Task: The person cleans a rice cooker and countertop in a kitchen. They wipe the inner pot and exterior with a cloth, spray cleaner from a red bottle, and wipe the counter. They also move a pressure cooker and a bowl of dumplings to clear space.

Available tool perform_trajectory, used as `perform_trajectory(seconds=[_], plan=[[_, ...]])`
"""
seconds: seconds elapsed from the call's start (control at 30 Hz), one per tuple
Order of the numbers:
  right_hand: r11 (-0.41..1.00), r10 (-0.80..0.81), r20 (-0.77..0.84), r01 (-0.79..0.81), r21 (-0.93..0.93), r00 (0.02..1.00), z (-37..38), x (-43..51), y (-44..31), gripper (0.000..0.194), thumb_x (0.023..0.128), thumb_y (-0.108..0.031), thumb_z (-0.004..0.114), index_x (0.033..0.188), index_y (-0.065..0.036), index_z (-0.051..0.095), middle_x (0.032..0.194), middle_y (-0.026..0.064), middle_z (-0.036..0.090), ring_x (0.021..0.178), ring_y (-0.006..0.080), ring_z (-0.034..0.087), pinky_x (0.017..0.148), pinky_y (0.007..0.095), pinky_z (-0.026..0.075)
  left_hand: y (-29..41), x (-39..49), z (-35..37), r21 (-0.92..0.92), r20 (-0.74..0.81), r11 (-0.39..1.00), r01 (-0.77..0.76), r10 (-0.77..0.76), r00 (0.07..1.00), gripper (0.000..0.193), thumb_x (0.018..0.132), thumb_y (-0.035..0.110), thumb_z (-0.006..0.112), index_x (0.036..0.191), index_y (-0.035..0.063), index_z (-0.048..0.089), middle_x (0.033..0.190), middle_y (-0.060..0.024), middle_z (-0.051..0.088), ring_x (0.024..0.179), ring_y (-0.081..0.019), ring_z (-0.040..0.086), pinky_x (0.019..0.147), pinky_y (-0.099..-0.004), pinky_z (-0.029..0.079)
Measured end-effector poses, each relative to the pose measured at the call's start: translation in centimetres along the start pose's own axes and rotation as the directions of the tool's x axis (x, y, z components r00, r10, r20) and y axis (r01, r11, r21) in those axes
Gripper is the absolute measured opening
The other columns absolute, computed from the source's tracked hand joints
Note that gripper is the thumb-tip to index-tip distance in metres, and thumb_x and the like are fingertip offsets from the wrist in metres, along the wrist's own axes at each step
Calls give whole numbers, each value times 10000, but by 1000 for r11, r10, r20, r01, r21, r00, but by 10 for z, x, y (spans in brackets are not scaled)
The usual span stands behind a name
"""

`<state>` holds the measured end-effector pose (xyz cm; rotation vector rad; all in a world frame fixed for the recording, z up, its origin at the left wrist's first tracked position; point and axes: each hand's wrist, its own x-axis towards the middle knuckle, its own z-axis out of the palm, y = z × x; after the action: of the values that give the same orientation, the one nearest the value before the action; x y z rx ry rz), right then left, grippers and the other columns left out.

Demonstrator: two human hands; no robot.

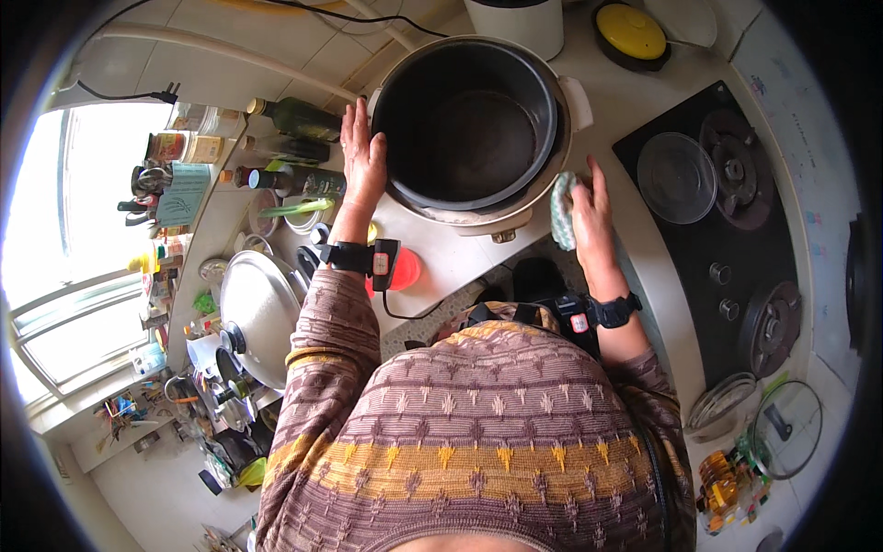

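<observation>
Before me on the counter stands a white electric cooker [514, 222] with a dark inner pot [476, 131] seated in it; no lid is on it. At its left side my left hand [363, 155] is raised, fingers extended, holding nothing; whether it touches the rim I cannot tell. My right hand [593, 217], to the right of the cooker's front, grips a folded green-and-white cloth [563, 210] between thumb and fingers. The cloth appears apart from the cooker. Both wrists wear black straps with small devices.
Glass bottles [300, 119] stand left of the cooker, near a red plastic container [405, 269] and a large metal lid [259, 317]. To the right lies a black gas hob [690, 276] with a clear round lid [677, 178]. A yellow-lidded pot [631, 31] sits behind.
</observation>
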<state>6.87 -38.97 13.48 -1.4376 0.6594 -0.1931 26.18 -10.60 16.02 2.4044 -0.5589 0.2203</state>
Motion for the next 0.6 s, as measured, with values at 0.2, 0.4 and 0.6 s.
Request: perform_trajectory(seconds=[0.2,0.4,0.6], plan=[[992,-110,-28,112,65,994,5,-39,-6,423,1012,-206,471,1370,19,469,1365,126,510,1227,191,487,1052,291,353,1,-9,6,-53,-53,986,157,-160,986,681,924,250,543,1514,101,237,1468,-241,358,1359,-401,333,1126,-442,269],[966,-85,99,107,-235,991,22,-37,-7,509,1011,-229,486,1414,60,372,1334,234,525,1143,248,557,954,320,437,5,-6,3,-26,-73,988,151,-153,986,748,870,284,605,1479,9,271,1224,-246,516,1144,-411,466,1022,-469,365],[893,-292,197,341,-295,936,17,-7,-17,486,1020,-183,462,1431,54,357,1433,191,459,1295,227,456,1059,297,340,19,-46,-12,63,-100,958,281,-274,957,721,869,348,599,1446,-3,347,1208,-266,511,1154,-436,446,1033,-489,347]])
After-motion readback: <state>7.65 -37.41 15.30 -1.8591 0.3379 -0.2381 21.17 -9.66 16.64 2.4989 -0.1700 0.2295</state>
